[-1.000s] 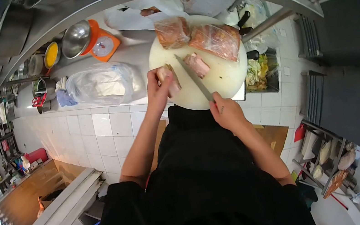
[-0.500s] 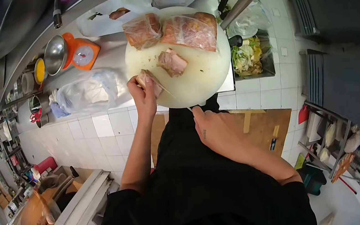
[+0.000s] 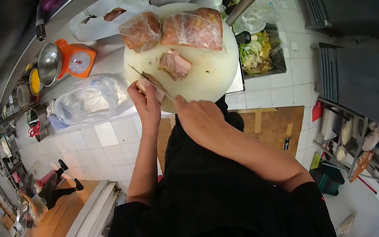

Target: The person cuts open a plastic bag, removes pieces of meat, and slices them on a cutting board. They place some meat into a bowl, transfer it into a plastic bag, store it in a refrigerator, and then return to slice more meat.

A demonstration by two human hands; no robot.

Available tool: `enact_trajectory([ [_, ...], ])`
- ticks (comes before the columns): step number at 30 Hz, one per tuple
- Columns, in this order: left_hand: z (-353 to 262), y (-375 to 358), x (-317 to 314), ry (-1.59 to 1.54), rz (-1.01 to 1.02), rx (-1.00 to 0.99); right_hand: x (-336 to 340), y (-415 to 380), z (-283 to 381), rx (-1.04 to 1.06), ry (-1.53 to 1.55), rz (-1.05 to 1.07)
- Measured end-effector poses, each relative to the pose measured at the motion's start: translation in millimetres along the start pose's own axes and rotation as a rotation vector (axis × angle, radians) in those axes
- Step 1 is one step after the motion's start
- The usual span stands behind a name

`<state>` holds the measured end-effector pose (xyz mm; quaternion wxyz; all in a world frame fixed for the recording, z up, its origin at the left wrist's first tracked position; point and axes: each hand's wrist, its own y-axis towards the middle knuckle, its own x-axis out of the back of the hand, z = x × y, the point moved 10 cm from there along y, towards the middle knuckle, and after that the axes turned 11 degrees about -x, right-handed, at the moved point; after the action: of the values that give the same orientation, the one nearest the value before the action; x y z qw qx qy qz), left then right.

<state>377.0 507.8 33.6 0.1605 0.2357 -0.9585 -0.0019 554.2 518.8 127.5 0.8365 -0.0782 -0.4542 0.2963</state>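
My left hand (image 3: 147, 104) grips a small piece of meat (image 3: 151, 79) at the left edge of a round white cutting board (image 3: 213, 79). In my right hand (image 3: 202, 120), at the board's front edge, is a knife (image 3: 162, 91). Its thin blade runs diagonally over the held meat, close to my left fingers, and the tip points up-left. My right fingers hide the handle. Just beyond, a cut chunk of meat (image 3: 175, 65) lies loose on the board. Two larger plastic-wrapped meat blocks, a left one (image 3: 140, 32) and a right one (image 3: 194, 29), rest along the far side.
Left of the board are a clear plastic bag (image 3: 90, 101), an orange scale (image 3: 80, 61) and a steel bowl (image 3: 49, 64). To the right sits a bin of vegetable scraps (image 3: 258, 55), near a black handle (image 3: 243, 37). A metal post (image 3: 250, 1) rises behind.
My right hand has moved up and left, pushing the knife forward so its tip now shows past the held meat. Dark-clothed limbs of another person have appeared at lower left.
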Motion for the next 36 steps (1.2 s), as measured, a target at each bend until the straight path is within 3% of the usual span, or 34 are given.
enact_trajectory([
  [10,-5,2,-3,-0.025,-0.022,0.015,2,-32,-16,-0.100,-0.129,0.117],
  [14,-1,2,-3,-0.009,-0.022,0.022,-22,11,-14,-0.026,-0.075,-0.037],
  [17,4,2,0,-0.016,-0.041,0.000,-8,-7,-17,-0.067,-0.058,0.030],
  [19,6,3,-1,-0.039,-0.033,-0.026,-9,-26,-30,-0.154,-0.059,0.207],
  [23,10,-7,0,-0.098,0.026,0.074,-46,7,-50,-0.098,-0.090,0.051],
  [25,-21,-15,2,0.057,0.041,-0.296,-46,17,-58,-0.028,-0.067,-0.058],
  [26,-32,-24,-2,0.045,0.068,-0.377,-43,16,-65,-0.016,-0.072,-0.064],
  [30,-3,-47,-7,-0.423,0.090,0.052,-26,-4,-85,-0.008,0.009,-0.091],
  [31,2,-42,4,-0.509,0.051,0.224,-24,-8,-77,0.044,0.009,-0.085],
  [32,10,-29,24,-0.590,-0.046,0.275,-27,-9,-75,0.023,-0.019,-0.026],
  [36,-34,117,180,-0.371,-0.278,-0.185,-43,9,-59,0.046,-0.018,-0.012],
])
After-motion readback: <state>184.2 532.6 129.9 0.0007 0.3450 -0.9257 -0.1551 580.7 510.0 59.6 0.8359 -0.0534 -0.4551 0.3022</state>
